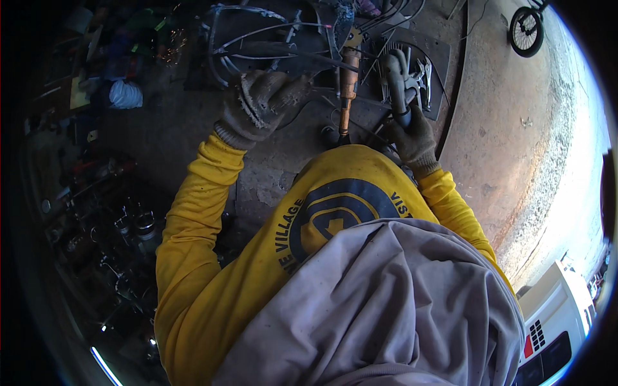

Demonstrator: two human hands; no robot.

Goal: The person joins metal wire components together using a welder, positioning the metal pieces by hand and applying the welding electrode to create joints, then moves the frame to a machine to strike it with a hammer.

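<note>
My right hand (413,138), in a dirty work glove, closes around the lower end of a bent grey metal pipe (395,80) with several curved branches. My left hand (262,106), in a worn, frayed glove, is raised at the near edge of a metal tube frame (270,48); its fingers are apart and I see nothing held in it. Between my hands lies a long orange power tool (349,80), probably a grinder, its head pointing away from me. Locking pliers (426,83) lie just right of the pipe.
A dark plate (439,58) lies under the pipe and pliers, with cables around. Sparks (174,48) fly at the far left, near a white plastic bag (125,94). Cluttered parts (129,225) fill the left side. A bicycle wheel (526,32) stands far right; a white vehicle (550,321) is near right.
</note>
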